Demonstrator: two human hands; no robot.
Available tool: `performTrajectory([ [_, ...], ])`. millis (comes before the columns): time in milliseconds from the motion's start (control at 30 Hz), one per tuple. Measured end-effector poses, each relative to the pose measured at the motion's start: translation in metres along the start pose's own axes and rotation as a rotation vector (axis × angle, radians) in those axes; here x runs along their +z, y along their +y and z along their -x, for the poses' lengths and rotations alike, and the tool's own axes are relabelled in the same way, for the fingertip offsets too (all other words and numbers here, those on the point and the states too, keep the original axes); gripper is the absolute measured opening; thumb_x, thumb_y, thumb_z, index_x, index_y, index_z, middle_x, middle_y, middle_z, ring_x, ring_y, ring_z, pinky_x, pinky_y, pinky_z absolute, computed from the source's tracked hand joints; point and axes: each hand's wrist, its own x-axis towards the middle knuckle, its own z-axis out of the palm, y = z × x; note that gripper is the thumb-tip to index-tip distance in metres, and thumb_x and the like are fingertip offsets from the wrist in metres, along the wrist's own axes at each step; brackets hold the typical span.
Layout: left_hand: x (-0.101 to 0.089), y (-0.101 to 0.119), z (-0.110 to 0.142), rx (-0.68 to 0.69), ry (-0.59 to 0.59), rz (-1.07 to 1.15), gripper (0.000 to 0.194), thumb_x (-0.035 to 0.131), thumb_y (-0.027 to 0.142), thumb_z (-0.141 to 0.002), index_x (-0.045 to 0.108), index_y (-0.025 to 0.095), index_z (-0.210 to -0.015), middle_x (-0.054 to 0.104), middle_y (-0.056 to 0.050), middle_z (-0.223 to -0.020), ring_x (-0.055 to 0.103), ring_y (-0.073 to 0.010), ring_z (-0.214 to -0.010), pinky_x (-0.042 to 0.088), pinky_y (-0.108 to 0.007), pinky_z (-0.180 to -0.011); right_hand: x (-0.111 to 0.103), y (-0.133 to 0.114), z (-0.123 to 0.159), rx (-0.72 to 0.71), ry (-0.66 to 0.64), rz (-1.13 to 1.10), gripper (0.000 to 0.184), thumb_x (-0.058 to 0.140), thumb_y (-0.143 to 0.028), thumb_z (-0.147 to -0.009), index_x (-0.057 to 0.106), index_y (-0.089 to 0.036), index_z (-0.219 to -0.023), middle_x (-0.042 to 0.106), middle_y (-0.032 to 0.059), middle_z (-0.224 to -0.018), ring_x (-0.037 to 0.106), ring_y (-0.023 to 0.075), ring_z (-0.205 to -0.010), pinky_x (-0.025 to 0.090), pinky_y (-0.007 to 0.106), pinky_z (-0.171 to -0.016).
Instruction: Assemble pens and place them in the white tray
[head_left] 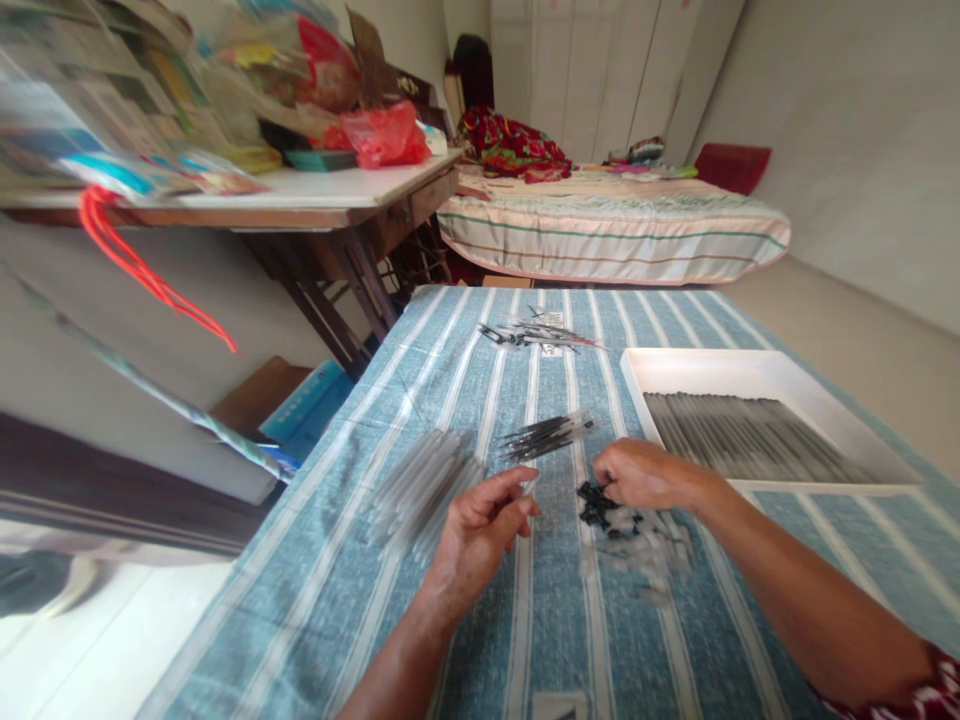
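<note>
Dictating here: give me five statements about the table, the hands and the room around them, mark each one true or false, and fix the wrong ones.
1. The right hand is at the pile of small black pieces. True.
2. The white tray stands at the left edge of the table. False: it is on the right side, beyond the right forearm.
3. The pale tubes lie to the left of the small black pieces. True.
4. The red plastic bag lies on the bed. False: it is on the desk at the upper left.
5. The tablecloth is blue with white stripes. True.
</note>
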Motion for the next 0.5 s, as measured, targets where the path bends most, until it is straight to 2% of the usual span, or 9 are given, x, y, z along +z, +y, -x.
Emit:
performTrajectory([
  [100, 0.001, 0.000, 0.000, -0.002, -0.010, -0.002, 0.033, 0.061, 0.025, -0.073, 0.066, 0.015, -0.104, 0.063, -0.001, -0.066, 0.051, -0.0092, -0.051, 0.038, -0.020, -0.044, 0.000, 0.000, 0.002, -0.012, 0.054, -0.179, 0.015, 0.052, -0.016, -0.065, 0.067, -0.016, -0.066, 0.058, -0.0022, -0.055, 0.050, 0.0111, -0.054, 0.025, 0.020, -0.047],
  [300, 0.003, 0.000, 0.001, -0.003, -0.047, 0.033, 0.030, 0.060, 0.022, -0.072, 0.066, 0.015, -0.101, 0.063, -0.001, -0.067, 0.051, -0.0092, -0.052, 0.036, -0.019, -0.043, 0.013, -0.008, 0.008, -0.065, 0.175, -0.897, 0.017, 0.053, -0.020, -0.070, 0.063, -0.013, -0.081, 0.063, -0.0004, -0.062, 0.055, 0.0106, -0.052, 0.040, 0.020, -0.052],
  [500, 0.004, 0.000, 0.002, -0.004, -0.087, 0.036, 0.031, 0.061, 0.023, -0.074, 0.065, 0.016, -0.103, 0.065, -0.001, -0.067, 0.051, -0.0095, -0.052, 0.037, -0.020, -0.044, 0.029, -0.031, 0.008, -0.177, 0.216, -1.414, 0.016, 0.056, -0.029, -0.079, 0.054, -0.015, -0.087, 0.068, 0.0035, -0.068, 0.061, 0.0117, -0.053, 0.042, 0.021, -0.049],
])
